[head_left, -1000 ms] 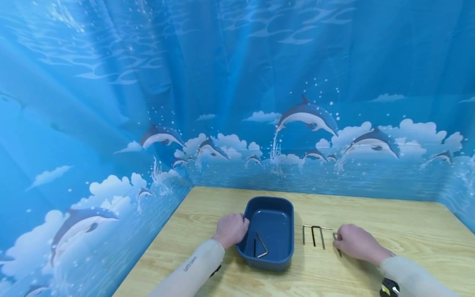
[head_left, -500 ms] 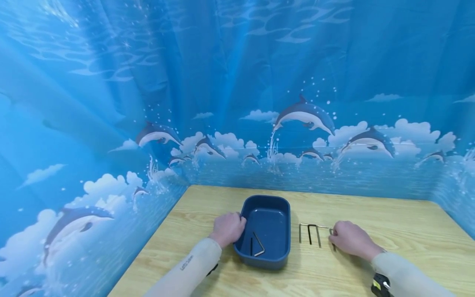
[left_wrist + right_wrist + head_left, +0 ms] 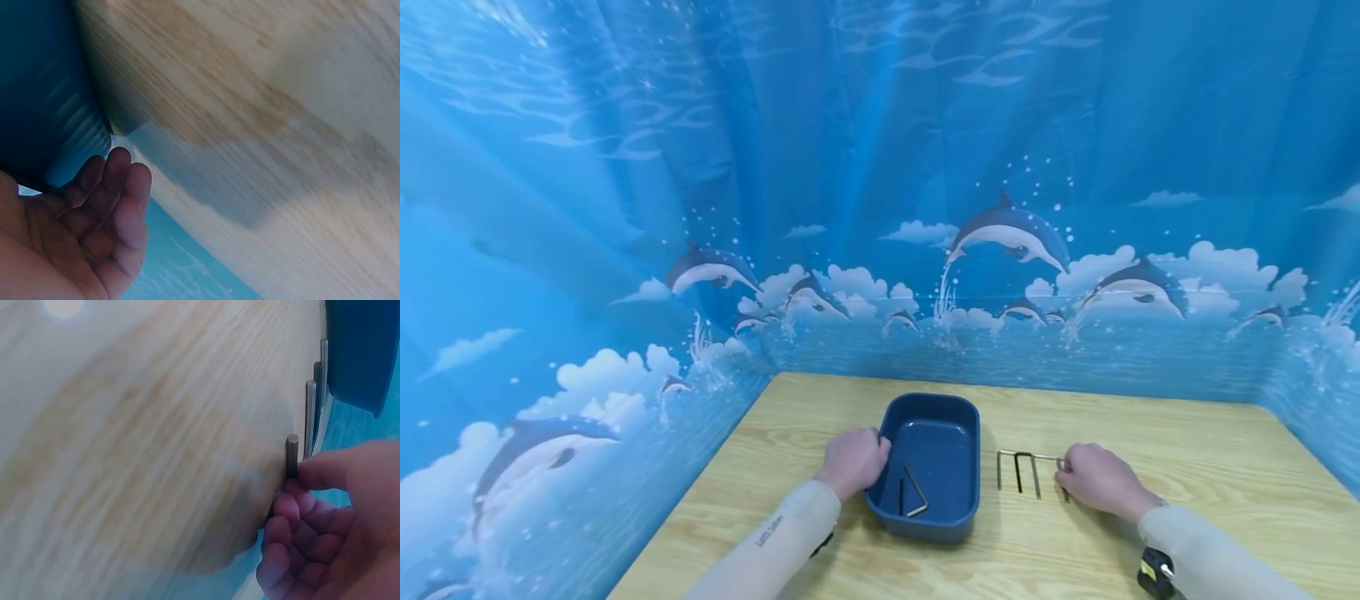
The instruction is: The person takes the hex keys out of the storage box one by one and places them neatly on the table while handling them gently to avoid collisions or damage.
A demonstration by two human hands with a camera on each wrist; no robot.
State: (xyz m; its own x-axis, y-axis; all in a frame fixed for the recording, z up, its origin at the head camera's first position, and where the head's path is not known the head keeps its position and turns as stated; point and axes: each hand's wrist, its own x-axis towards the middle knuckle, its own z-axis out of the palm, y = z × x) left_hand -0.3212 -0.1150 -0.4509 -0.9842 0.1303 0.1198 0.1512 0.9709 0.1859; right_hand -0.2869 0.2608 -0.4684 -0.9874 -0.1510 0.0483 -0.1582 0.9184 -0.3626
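My left hand [image 3: 853,460] grips the left rim of a dark blue rectangular bin [image 3: 936,446], thumb over the edge and fingers along the outer wall. Inside it, toward the near end, lie a bronze-coloured hex key [image 3: 917,489] and a short black rod [image 3: 902,497], likely another hex key. To the bin's right, my right hand [image 3: 1097,479] pinches a metal hex key [image 3: 292,456] between thumb and fingers at the table, partly hidden by the hand. Left of that hand, a row holds a metal hex key [image 3: 999,471], a black one [image 3: 1018,473] and another metal one [image 3: 1037,477].
A light wood-grain table [image 3: 842,400] carries everything. Blue dolphin-print curtains [image 3: 880,333] hang along its back and sides. A small black device [image 3: 1156,573] sits at the right wrist.
The head view has turned slightly, so the scene sits further left in it. Both hands keep their grips on the bin and the hex key; the row of hex keys stays in place.
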